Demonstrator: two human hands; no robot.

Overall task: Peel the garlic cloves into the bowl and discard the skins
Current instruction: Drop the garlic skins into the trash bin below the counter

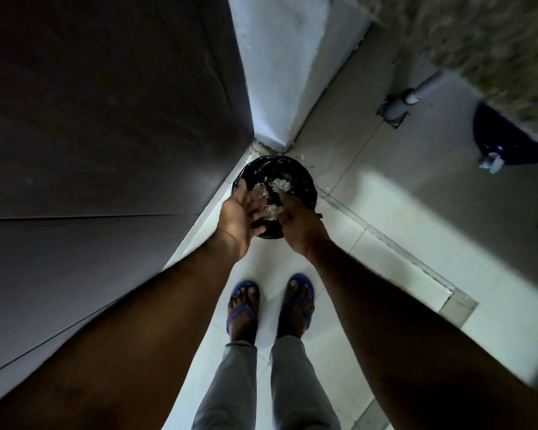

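Papery white garlic skins lie between both open-fingered hands, left hand and right hand, over a black-lined bin on the floor

Pale, papery garlic skins lie in a loose white clump inside a round bin lined with a shiny black bag, which stands on the tiled floor in the far corner. More flakes cling between the 2 hands held just above its near rim.
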